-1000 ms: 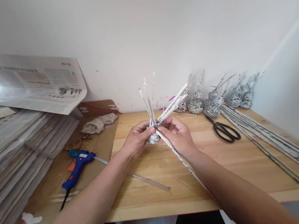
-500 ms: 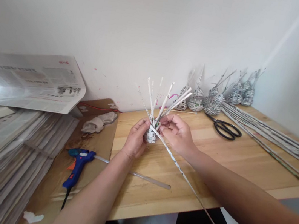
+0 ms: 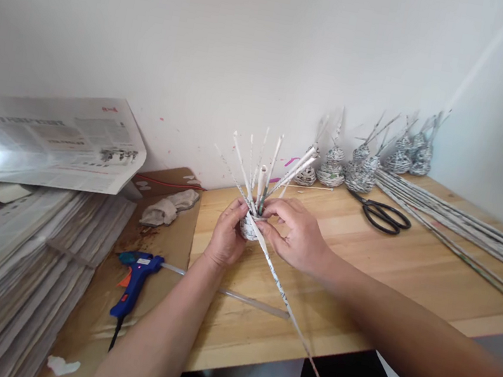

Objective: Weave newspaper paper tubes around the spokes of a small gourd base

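Below a white wall (image 3: pixel 196 57), over a pale wooden tabletop (image 3: pixel 392 270), a small round cup woven from printed newspaper (image 3: pixel 247 231), bristling with upright rolled-paper rods (image 3: pixel 261 185), is at the clock's centre. The left hand (image 3: pixel 227 234) pinches its nine o'clock side; the right hand (image 3: pixel 298 235) curls in at three, though whether it grips anything cannot be told, and a long thin newspaper tube (image 3: pixel 280 289) slants from the cup toward five. Black-looped scissors (image 3: pixel 368 205) lie between two and three, a blue plastic glue gun (image 3: pixel 136 282) toward eight.
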Motion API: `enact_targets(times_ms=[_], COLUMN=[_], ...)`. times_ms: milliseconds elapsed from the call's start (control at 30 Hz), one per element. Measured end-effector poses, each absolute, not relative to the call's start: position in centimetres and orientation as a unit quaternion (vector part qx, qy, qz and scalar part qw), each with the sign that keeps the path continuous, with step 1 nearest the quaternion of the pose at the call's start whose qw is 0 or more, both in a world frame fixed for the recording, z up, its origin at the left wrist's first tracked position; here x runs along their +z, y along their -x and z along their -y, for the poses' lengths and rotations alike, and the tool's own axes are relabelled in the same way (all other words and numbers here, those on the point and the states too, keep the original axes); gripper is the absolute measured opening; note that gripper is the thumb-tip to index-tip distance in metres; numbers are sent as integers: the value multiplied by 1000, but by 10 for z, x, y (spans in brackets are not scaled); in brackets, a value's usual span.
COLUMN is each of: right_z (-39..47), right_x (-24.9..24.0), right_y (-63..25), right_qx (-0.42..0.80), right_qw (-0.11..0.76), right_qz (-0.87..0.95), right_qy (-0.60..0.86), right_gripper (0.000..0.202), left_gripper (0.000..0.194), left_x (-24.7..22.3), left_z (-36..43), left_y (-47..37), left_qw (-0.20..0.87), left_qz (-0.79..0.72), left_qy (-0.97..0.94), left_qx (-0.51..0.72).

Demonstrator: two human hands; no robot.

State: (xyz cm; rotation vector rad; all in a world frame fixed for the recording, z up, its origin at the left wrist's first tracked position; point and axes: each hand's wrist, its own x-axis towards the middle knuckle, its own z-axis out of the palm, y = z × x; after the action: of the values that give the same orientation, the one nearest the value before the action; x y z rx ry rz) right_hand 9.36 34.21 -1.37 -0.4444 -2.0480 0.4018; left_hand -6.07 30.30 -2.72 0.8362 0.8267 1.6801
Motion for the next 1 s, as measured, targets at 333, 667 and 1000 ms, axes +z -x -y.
enact_targets(times_ms=[333, 667, 1000], right_z=[-339, -340, -342], right_x=[-12, -12, -13], right_y=[-93, -91, -92], right_qx=[86, 158, 119], right_qw=[482, 504, 506], right_qz=[847, 824, 832], right_qy=[207, 208, 191], right_gripper=[7, 11, 9], left_gripper=[20, 22, 19], left_x=[-29, -33, -35], left_z=[-303, -304, -303], left_y=[61, 59, 57], left_qw=[527, 502, 512], left_qz=[-334, -333, -342], left_qy=[-346, -326, -330], left_qx=[700, 729, 716])
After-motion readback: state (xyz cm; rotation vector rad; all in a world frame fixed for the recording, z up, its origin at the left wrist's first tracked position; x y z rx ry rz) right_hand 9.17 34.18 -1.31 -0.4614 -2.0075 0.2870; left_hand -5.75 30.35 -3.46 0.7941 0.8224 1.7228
